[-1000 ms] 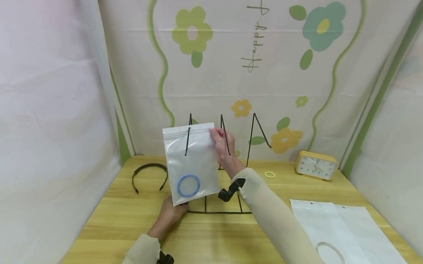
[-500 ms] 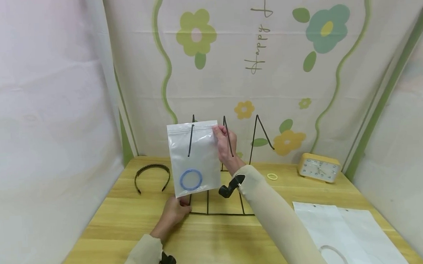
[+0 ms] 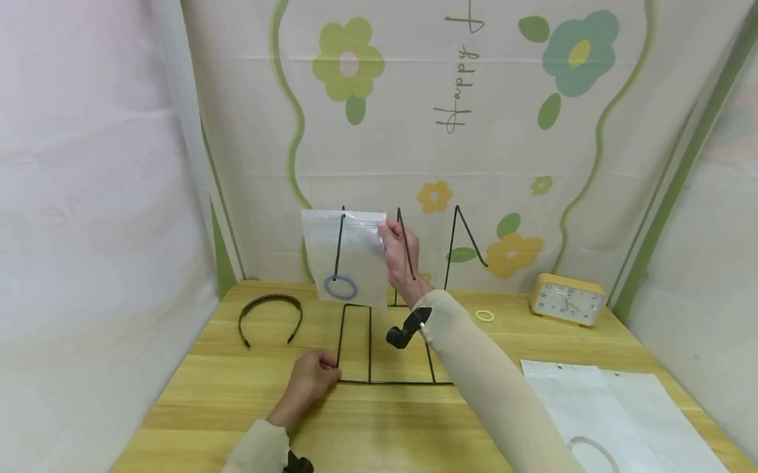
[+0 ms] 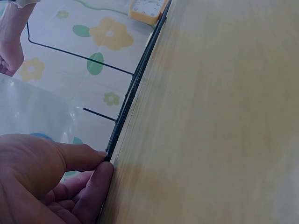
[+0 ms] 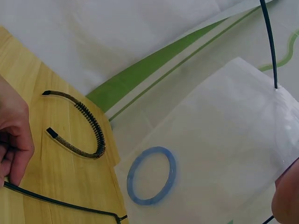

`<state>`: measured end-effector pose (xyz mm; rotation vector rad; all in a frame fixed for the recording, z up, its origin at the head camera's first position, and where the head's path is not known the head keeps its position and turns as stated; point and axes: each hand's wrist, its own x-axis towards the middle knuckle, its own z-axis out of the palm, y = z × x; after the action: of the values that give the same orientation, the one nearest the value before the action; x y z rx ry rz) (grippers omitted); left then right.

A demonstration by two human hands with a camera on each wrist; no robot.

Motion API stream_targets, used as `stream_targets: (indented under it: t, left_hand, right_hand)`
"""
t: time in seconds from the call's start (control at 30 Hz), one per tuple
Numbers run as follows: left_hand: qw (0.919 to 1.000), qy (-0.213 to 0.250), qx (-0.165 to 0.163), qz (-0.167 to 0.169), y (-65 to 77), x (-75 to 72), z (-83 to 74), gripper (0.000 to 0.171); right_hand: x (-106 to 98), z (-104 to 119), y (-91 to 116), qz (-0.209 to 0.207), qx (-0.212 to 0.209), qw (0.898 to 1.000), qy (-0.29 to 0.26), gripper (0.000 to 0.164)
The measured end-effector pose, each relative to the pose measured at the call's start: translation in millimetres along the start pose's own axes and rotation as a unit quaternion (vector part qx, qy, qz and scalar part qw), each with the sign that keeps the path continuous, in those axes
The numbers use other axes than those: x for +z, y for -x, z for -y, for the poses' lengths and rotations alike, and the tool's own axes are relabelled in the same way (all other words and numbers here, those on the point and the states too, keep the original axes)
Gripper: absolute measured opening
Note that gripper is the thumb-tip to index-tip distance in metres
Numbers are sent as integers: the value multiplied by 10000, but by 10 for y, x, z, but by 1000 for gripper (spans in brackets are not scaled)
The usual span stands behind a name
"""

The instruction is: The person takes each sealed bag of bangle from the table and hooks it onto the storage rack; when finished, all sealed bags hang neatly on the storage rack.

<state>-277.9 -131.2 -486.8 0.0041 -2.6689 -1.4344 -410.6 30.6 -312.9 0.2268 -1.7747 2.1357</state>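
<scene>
Translucent white plastic zip bag [image 3: 366,255], round blue ring [image 5: 172,165] inside, threaded on the leftmost black metal prong [image 3: 339,246].
Likely light, limp and slippery; take hold at the zip edge, away from the ring. Right hand [image 3: 397,255] pinches the bag at 2 o'clock; left hand [image 3: 312,374] pinches the black wire rack [image 3: 370,381] at 8 o'clock. Smooth wood-grain desk [image 3: 377,436] carries the rack; flower-printed white fabric wall [image 3: 399,121] stands at 12 o'clock.

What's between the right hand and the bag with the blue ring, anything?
Nothing visible: the right hand pinches the bag near its top corner. In the head view, the middle wire prong crosses in front of the hand, not between it and the bag.
</scene>
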Motion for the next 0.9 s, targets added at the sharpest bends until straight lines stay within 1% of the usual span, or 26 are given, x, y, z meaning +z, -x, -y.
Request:
stream_targets:
  t: [0.17,0.4,0.6,0.8,0.9]
  left_hand:
    - [10000,51,-41,38,11,2,8,10]
    - [10000,19,32,-8,5,-6,3,10]
    - [10000,9,-27,21,13,23,0,11]
    - [10000,-55,-52,18,-10,33,0,10]
    - [9999,-131,-46,-36,-24,26,0,11]
  right_hand:
    - [37,5,-11,-40,9,9999,112,15]
    - [53,0,-36,-30,17,9998,173,18]
    - [-8,-7,-18,72,-117,9990,415,23]
    - [-108,17,51,436,-399,9967,564,26]
    - [-187,30,114,629,-451,9952,606,33]
